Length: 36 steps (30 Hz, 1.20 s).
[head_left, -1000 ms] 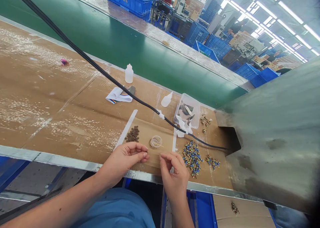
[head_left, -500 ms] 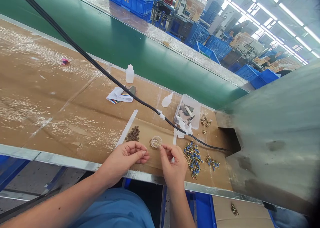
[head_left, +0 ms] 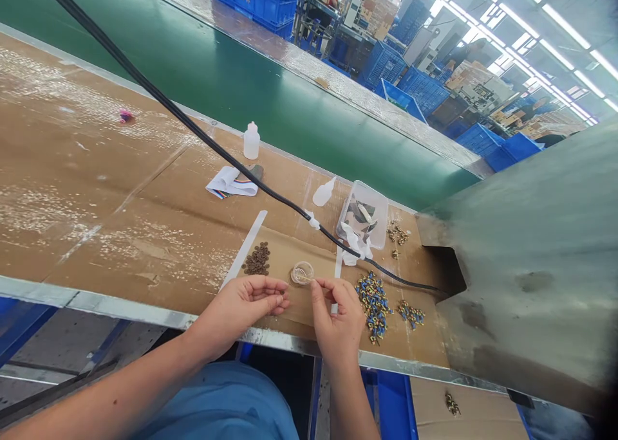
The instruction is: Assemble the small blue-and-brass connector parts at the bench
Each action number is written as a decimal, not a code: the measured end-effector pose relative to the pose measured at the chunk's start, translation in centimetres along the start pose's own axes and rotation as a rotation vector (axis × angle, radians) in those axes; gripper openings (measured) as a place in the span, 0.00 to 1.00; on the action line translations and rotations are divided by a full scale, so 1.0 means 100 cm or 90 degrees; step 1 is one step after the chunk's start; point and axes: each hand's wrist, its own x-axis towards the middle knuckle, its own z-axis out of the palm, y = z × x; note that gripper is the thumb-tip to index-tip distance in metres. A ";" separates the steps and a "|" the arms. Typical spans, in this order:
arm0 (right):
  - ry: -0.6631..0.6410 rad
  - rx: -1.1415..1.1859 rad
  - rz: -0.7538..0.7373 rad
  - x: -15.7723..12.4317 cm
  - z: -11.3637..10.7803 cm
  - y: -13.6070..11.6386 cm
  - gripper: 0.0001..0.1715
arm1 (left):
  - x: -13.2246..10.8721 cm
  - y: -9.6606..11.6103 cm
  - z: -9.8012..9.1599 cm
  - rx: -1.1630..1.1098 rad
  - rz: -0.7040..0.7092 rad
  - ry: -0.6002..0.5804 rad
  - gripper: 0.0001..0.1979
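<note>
My left hand [head_left: 244, 305] rests at the near edge of the cardboard-covered bench, fingers curled and pinched on something too small to make out. My right hand [head_left: 338, 314] is beside it, fingers pinched on a thin stick whose tip reaches into a small clear round dish [head_left: 302, 273]. Just beyond my left hand lies a pile of small dark rings [head_left: 257, 258]. A heap of blue and brass terminals [head_left: 371, 298] lies right of my right hand.
A black cable [head_left: 203, 137] crosses the bench diagonally. Two white dropper bottles [head_left: 250, 141] [head_left: 322, 193], a clear plastic box [head_left: 363, 216], a folded cloth [head_left: 230, 184] and loose brass parts [head_left: 396, 233] lie further back. A green conveyor belt [head_left: 270, 99] runs behind; a grey metal chute [head_left: 531, 253] stands right.
My right hand moved up and forward from the bench edge, bringing the stick to the clear dish. My left hand has barely moved.
</note>
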 end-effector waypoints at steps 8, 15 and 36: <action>-0.001 -0.002 -0.004 0.001 0.000 0.000 0.09 | 0.000 0.000 0.002 0.005 0.001 0.007 0.13; -0.004 -0.007 -0.005 0.001 -0.001 -0.001 0.08 | 0.001 0.001 0.003 -0.002 0.000 0.008 0.13; -0.012 -0.004 -0.006 0.002 -0.002 0.001 0.06 | 0.001 -0.003 0.004 0.025 0.050 0.008 0.09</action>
